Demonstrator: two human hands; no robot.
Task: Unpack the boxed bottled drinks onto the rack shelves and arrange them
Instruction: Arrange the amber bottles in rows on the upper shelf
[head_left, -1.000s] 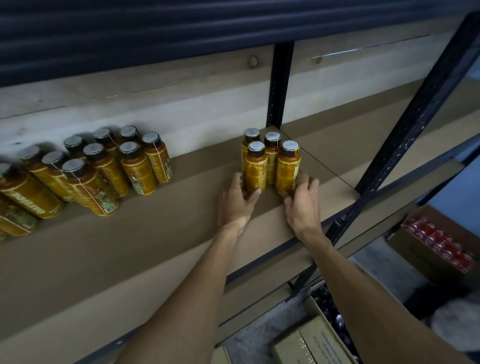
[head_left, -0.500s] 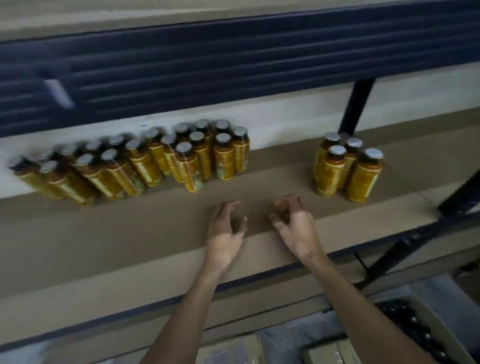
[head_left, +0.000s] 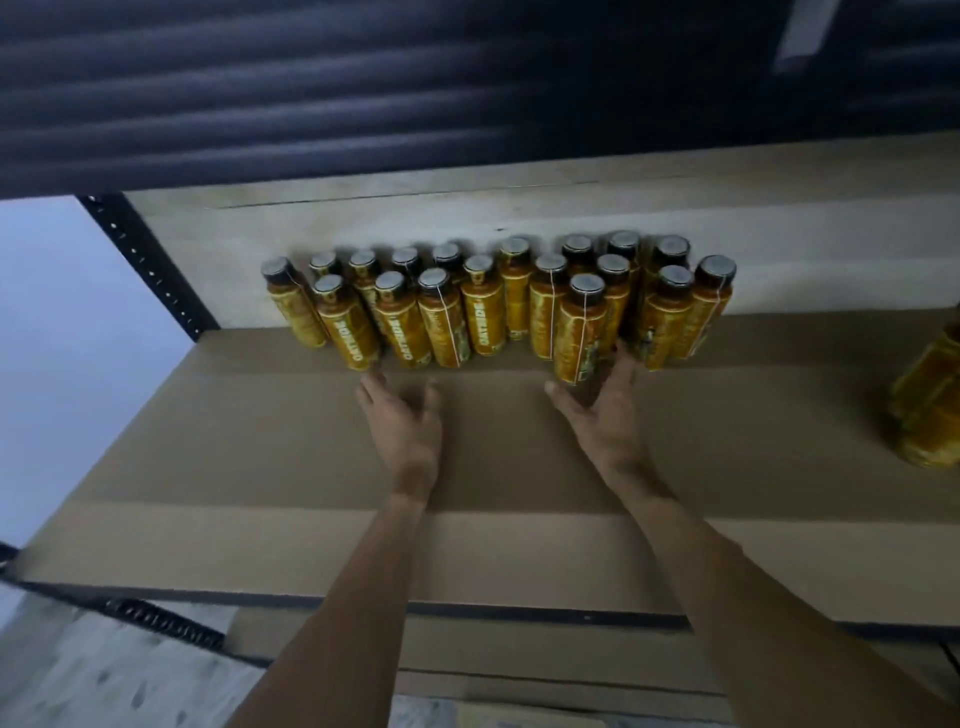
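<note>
- A second bottle group (head_left: 930, 395), well to the right of the bottle cluster (head_left: 488, 306), is blurred and cut off by the frame edge.
- The cluster's back-row bottles show little more than their caps.
- A black perforated post (head_left: 150, 265) stands left of the cluster, and a dark ribbed shutter (head_left: 363, 88) is above it.
- The cluster stands at the back of the brown shelf (head_left: 234, 467).
- The left hand (head_left: 405, 426) lies just in front of the cluster, fingers straight, holding nothing.
- The right hand (head_left: 602, 410) is spread wide at the foremost bottle (head_left: 579, 332); contact is unclear.
</note>
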